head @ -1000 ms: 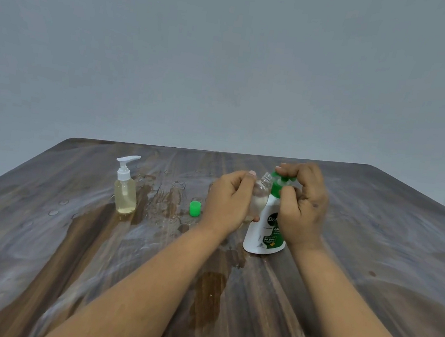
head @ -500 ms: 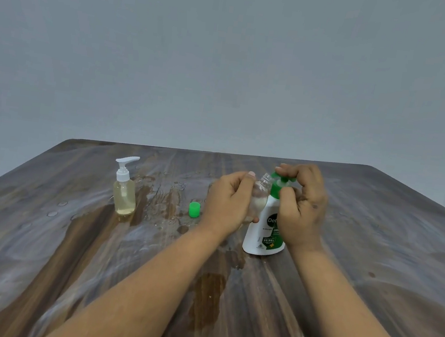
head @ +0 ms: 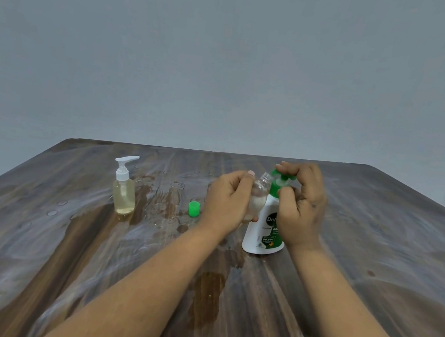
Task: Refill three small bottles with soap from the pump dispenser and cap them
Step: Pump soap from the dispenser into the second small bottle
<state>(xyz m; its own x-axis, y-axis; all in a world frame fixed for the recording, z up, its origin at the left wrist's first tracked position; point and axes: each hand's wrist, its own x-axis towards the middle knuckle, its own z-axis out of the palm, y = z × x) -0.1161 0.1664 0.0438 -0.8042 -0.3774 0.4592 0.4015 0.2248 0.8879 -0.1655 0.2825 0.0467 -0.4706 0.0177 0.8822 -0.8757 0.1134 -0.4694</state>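
A white soap dispenser (head: 261,234) with a green pump head (head: 280,179) stands right of centre on the table. My right hand (head: 302,206) curls over the pump head and grips it. My left hand (head: 226,199) holds a small clear uncapped bottle (head: 259,194) tilted, its open mouth just under the pump's spout. A little whitish soap shows inside it. A loose green cap (head: 194,208) lies on the table left of my left hand. A small bottle of pale yellow liquid with a white pump top (head: 124,188) stands farther left.
The dark wooden table (head: 371,270) is wet, with smeared liquid and droplets (head: 52,213) across its left and middle. A plain grey wall rises behind the table's far edge.
None of the objects has visibly moved. Both hands stay at the pump and the small bottle.
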